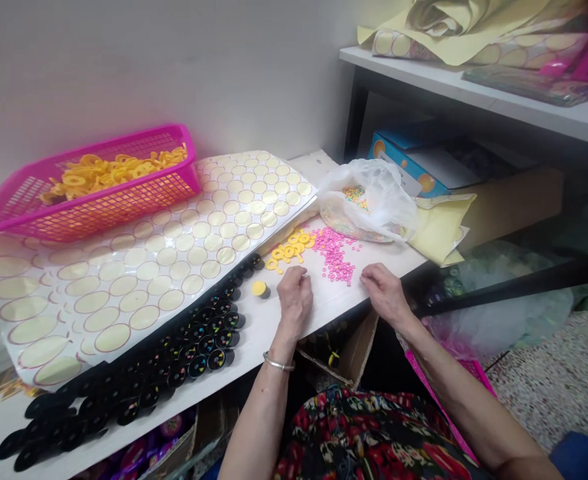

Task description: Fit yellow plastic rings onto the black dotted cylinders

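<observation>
My left hand (295, 297) rests knuckles-up on the white table (319, 303), fingers curled under, just below a small heap of yellow rings (288, 249). What it pinches, if anything, is hidden. A black cap with a yellow top (260, 289) stands just left of it. My right hand (384, 291) lies near the table's front edge, fingers curled down, right beside a scatter of pink beads (335, 252). Rows of black discs with coloured dots (194, 347) run along the front edge to the left.
A sheet of round clear stickers (139, 260) covers the left of the table. A pink basket (99, 203) of yellow rings sits behind it. A plastic bag of mixed beads (369, 200) lies beyond the pink beads. A shelf (474, 87) stands at right, cardboard boxes (347, 350) below.
</observation>
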